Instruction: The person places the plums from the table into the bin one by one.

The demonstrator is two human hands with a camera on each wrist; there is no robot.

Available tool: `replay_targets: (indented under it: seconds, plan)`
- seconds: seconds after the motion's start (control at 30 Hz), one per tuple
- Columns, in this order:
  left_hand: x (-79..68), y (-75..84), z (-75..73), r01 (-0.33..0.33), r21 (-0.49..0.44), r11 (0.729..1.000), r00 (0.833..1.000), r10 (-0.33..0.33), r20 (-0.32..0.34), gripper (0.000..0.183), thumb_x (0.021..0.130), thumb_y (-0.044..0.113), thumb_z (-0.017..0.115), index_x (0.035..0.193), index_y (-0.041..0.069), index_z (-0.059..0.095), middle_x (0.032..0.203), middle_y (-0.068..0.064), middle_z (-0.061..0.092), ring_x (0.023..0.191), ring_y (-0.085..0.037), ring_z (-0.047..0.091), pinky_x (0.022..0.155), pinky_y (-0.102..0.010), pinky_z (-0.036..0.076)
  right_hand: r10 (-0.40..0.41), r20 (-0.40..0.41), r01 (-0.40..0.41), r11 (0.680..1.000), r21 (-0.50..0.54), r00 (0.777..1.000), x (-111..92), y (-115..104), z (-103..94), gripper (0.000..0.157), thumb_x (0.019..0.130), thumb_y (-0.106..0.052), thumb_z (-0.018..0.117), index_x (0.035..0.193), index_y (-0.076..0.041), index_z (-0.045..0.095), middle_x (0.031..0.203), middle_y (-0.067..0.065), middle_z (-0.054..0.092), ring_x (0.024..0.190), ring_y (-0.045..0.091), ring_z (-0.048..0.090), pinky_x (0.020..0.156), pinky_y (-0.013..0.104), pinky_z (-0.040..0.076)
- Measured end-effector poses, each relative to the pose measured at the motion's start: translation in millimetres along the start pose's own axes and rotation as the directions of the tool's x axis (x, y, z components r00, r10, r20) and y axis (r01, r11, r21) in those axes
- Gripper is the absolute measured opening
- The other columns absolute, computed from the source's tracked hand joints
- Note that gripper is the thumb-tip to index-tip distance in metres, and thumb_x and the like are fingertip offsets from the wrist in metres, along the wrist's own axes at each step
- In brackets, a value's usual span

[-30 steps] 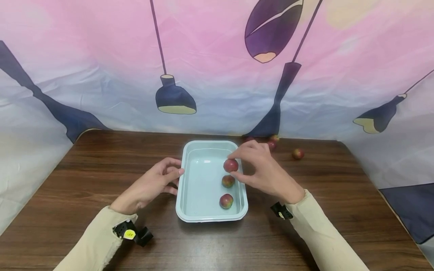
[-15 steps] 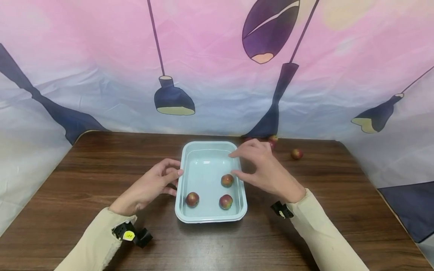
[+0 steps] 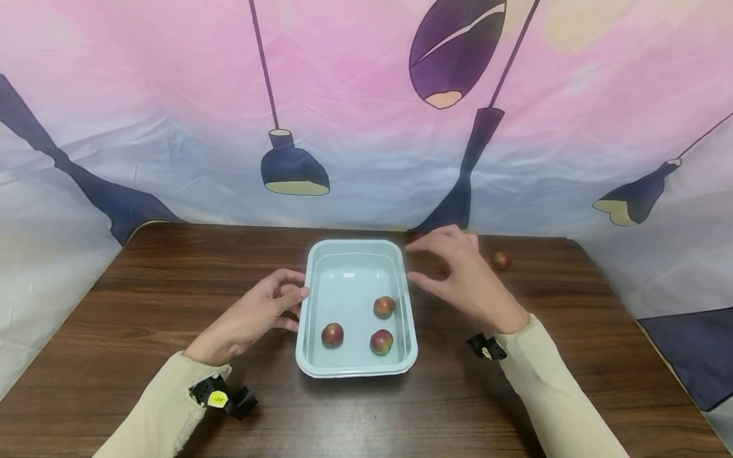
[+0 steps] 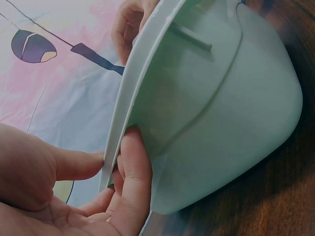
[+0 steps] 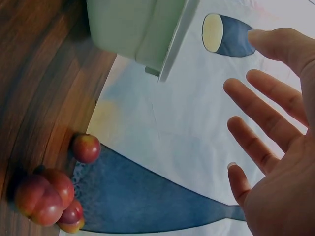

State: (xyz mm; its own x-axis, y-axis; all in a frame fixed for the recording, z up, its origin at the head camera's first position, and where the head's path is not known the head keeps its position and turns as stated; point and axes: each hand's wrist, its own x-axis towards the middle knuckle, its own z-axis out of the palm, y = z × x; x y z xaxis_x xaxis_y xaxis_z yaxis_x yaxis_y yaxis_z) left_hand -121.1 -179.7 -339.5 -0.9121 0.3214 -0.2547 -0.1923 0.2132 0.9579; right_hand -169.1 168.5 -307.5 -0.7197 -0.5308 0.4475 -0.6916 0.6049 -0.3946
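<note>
A pale blue-green plastic tray (image 3: 356, 371) stands on the table, with three reddish plums in it: one plum (image 3: 332, 335) at the near left, another (image 3: 381, 342) at the near right and a third (image 3: 384, 307) beyond that. My left hand (image 3: 252, 315) pinches the tray's left rim, thumb on top and fingers underneath, as the left wrist view shows. Just off the right rim hovers my right hand (image 3: 466, 280), fingers spread and holding nothing. In the right wrist view several plums (image 5: 39, 199) cluster on the table; in the head view this hand mostly covers them.
A lone plum (image 3: 501, 261) lies toward the back right of the brown wooden table (image 3: 172, 280). Behind the table's far edge hangs a printed cloth (image 3: 366, 140) with lamp shapes. Dark straps with small devices sit at both wrists.
The right hand let go of a plum over the tray; it rolled to the left wall, then slightly back rightward. That hand has since moved right and away. The left hand keeps its place.
</note>
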Motion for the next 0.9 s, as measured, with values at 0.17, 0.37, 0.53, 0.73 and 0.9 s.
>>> replay_targets:
  seconds: [0.17,0.37,0.53,0.73,0.9]
  plan:
    - [0.5,0.8,0.6,-0.006,-0.004,1.0,1.0,0.006,0.004,0.046,0.108,0.019,0.05,0.145,-0.004,0.033,0.121,-0.023,0.062,0.095,-0.022,0.066,0.081,-0.033,0.063,0.061,-0.014,-0.062,0.998,-0.019,0.998,-1.3,6.6,-4.7,0.042,0.085,-0.027,0.085,0.124,-0.021,0.071,0.118,-0.005,0.071,0.116,0.016,0.049,0.098,0.046,0.029]
    - [0.4,1.2,1.1,-0.004,-0.004,1.0,1.0,0.004,0.005,0.045,0.109,0.019,0.05,0.145,-0.003,0.033,0.12,-0.021,0.063,0.095,-0.022,0.066,0.08,-0.033,0.063,0.093,-0.023,-0.094,0.995,-0.022,0.995,-2.8,17.4,-7.1,0.039,0.087,-0.026,0.084,0.124,-0.025,0.071,0.118,-0.008,0.071,0.119,0.017,0.049,0.101,0.048,0.029]
    - [0.6,0.9,1.0,-0.002,-0.003,1.0,1.0,0.002,0.003,0.046,0.109,0.02,0.05,0.145,-0.003,0.034,0.12,-0.021,0.063,0.096,-0.023,0.066,0.081,-0.033,0.063,0.11,-0.039,-0.111,0.994,-0.021,0.993,-4.0,23.5,-9.1,0.037,0.087,-0.027,0.083,0.122,-0.029,0.072,0.117,-0.011,0.07,0.117,0.016,0.05,0.097,0.045,0.03]
    - [0.7,0.6,1.0,-0.005,-0.01,1.0,1.0,0.005,0.008,0.047,0.109,0.02,0.05,0.145,-0.003,0.033,0.121,-0.021,0.063,0.096,-0.022,0.066,0.081,-0.034,0.063,0.164,-0.06,-0.167,0.985,-0.046,0.985,-4.7,30.3,-12.2,0.04,0.086,-0.025,0.084,0.123,-0.022,0.072,0.117,-0.003,0.069,0.113,0.019,0.049,0.093,0.045,0.03]
    - [0.4,-0.5,0.3,0.001,-0.008,1.0,1.0,-0.001,0.005,0.045,0.109,0.02,0.05,0.145,-0.003,0.034,0.12,-0.022,0.063,0.095,-0.021,0.067,0.081,-0.035,0.063,0.191,-0.066,-0.195,0.979,-0.064,0.979,-5.5,35.8,-14.2,0.041,0.086,-0.024,0.084,0.124,-0.018,0.071,0.118,0.0,0.071,0.115,0.022,0.049,0.094,0.047,0.028]
